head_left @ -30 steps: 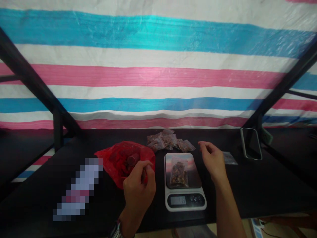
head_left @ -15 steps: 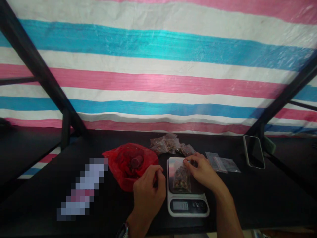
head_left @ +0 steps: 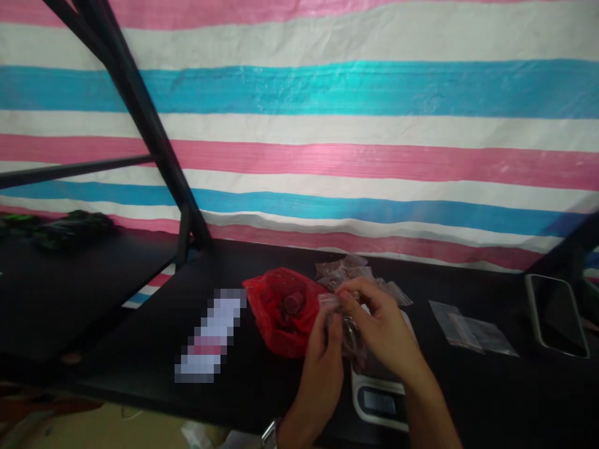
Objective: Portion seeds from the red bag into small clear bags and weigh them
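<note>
Between my two hands is a small clear zip bag (head_left: pixel 352 342) with dried, brownish bits in it, raised over the digital kitchen scale (head_left: pixel 380 402). My left hand (head_left: pixel 326 352) pinches its left side near the top. The fingers of my right hand (head_left: pixel 381 324) are closed at the bag's upper edge. Both hands and the bag cover much of the scale's plate, and its display cannot be read. To the left sits an open red plastic bag (head_left: pixel 276 315) with a small round cup-like piece (head_left: pixel 292 303) inside. Behind my hands lie several filled zip bags (head_left: pixel 346 268).
Flat, clear zip bags (head_left: pixel 468 330) lie to the right, with a phone (head_left: pixel 556 315) farther right. A blurred-out strip (head_left: pixel 210 337) is at left on the black table (head_left: pixel 154 362). A black frame bar (head_left: pixel 145 118) slants up before a striped sheet (head_left: pixel 327 87).
The filled zip bag has been lifted off the scale. My left hand has come over to it and now grips it along with my right. The view has shifted left.
</note>
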